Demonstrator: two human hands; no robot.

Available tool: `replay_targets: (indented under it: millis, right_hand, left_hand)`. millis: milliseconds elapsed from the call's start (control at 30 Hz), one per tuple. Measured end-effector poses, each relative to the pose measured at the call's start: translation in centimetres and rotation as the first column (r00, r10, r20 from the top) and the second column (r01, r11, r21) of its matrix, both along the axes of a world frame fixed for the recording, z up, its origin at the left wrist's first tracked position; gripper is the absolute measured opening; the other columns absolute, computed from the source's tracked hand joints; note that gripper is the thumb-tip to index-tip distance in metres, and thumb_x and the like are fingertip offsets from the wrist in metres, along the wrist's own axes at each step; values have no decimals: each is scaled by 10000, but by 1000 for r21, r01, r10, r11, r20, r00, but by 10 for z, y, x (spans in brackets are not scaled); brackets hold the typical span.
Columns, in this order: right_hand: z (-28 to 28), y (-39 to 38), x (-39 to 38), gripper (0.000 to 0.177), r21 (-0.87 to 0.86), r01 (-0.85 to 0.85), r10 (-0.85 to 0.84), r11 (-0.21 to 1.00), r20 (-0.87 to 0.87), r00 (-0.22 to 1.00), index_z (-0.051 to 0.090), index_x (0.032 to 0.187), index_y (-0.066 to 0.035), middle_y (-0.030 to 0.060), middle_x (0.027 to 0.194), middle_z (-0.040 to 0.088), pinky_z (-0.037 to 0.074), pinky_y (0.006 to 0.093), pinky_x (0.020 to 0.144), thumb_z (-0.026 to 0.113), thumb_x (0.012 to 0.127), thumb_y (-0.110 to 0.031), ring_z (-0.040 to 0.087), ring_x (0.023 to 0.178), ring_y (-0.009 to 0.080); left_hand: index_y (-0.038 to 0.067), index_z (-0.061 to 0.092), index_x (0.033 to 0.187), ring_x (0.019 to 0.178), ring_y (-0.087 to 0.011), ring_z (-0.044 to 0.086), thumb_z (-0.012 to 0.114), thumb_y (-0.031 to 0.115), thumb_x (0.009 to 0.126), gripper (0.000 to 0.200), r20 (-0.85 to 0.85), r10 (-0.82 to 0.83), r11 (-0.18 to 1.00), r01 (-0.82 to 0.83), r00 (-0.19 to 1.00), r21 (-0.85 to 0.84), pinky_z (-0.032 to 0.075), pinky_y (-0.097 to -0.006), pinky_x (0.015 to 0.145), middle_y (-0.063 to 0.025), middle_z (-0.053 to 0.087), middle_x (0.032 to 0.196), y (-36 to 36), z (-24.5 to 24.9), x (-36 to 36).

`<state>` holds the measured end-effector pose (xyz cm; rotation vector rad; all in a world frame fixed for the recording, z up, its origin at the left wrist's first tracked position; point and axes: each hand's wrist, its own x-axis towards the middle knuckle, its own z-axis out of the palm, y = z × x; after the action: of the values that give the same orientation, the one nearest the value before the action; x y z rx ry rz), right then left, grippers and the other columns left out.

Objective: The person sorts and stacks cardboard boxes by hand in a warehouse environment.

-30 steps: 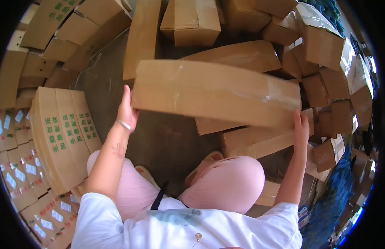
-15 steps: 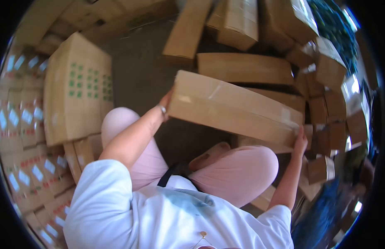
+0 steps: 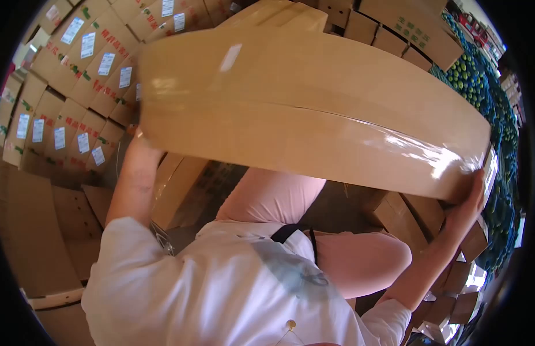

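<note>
Stacked cartons (image 3: 77, 86) fill the far left of this storeroom, tier on tier, and you can count more than a dozen white labels (image 3: 106, 63) on their faces, each with red print beside it. Below them, at the left edge, one plain cardboard panel (image 3: 25, 230) stands with nothing printed on it. Your left hand (image 3: 139, 137) comes next: the forearm rises from your white shirt (image 3: 221, 288) and the hand meets the left end of the one long cardboard box (image 3: 290, 109). Its fingers are hidden behind that end, so you cannot tell how they curl, only that the hand bears on the box there. The box is off the floor, up in front of your chest, and spans nearly the whole width of the view. It sits slightly tilted, with its right end lower, and one strip of shiny clear tape (image 3: 394, 150) runs along its seam. Under it show your two legs in pink trousers (image 3: 267, 196) and one black strap (image 3: 287, 232) across the shirt. At the right end your right hand (image 3: 472, 199) is clamped on the lower corner, palm against the cardboard and fingers wrapped up over the edge. Your two hands are well apart, one at each end. Beneath the right forearm lie several smaller brown boxes (image 3: 417, 213), too jumbled to count, and along the right edge runs a bank of green fruit (image 3: 469, 75), far too many to number.
</note>
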<state>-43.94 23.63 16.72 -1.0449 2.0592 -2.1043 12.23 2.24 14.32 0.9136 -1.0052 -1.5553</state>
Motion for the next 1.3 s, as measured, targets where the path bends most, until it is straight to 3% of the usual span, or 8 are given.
replay_targets:
  millis: [200,233,367,500,567,733,900,1300]
  right_hand:
    - [2,-153,246,549,282,-663,666,693,101,739,527,1206,30,130,1158,580,394,307,935,572,863,-396,542,1056,198]
    - [-23,-188,306,595,484,-577,717,658,-167,677,548,1160,-35,208,946,640,467,349,811,515,836,-533,629,907,290]
    - [-68,-251,421,724,634,-679,896,370,-52,440,523,1178,-50,193,965,632,459,404,823,430,798,-659,598,951,337]
    - [-69,-313,484,759,652,-708,957,271,-107,269,498,1223,-46,175,1103,581,426,394,892,407,803,-671,548,1051,322]
    - [-65,-347,497,777,681,-686,962,256,-112,247,485,1246,-44,166,1172,556,410,389,927,395,805,-677,523,1101,314]
    - [-94,-370,481,740,731,-656,982,187,-119,148,460,1265,-5,187,1288,478,353,394,998,348,866,-617,443,1202,316]
    - [-106,-339,454,702,715,-660,963,232,-76,257,447,1281,-8,186,1298,468,340,378,1005,407,869,-575,429,1214,313]
    - [-84,-296,332,565,552,-752,891,360,37,453,467,1288,-53,113,1166,582,395,315,936,445,914,-475,538,1081,196]
  left_hand:
    - [76,460,1272,1113,-225,511,442,424,923,494,204,448,886,-463,870,29,445,-375,912,-92,518,1247,178,-99,247]
    - [76,458,1272,1114,-226,511,443,418,923,489,277,464,871,-490,842,32,446,-379,913,-92,517,1249,219,-119,276]
    - [74,454,1272,1117,-232,509,450,395,926,472,460,432,873,-488,775,1,450,-396,915,-92,511,1254,311,-179,331]
    - [53,422,1279,1107,-260,507,458,339,924,457,127,657,691,-661,743,291,448,-418,909,-97,506,1244,286,-189,317]
    - [39,400,1284,1100,-279,506,464,302,923,451,-29,794,535,-677,607,505,447,-433,905,-101,502,1237,278,-185,313]
    - [53,402,1293,1159,-300,462,453,299,916,452,139,239,971,-240,961,-12,430,-458,929,-122,475,1268,200,-169,289]
    - [67,397,1310,1166,-312,460,421,363,914,495,-319,569,789,-393,758,472,400,-473,954,-110,467,1291,188,-180,280]
    - [96,426,1298,1219,-308,419,400,461,877,557,-313,585,779,-410,748,474,367,-488,979,-103,453,1321,176,-205,292]
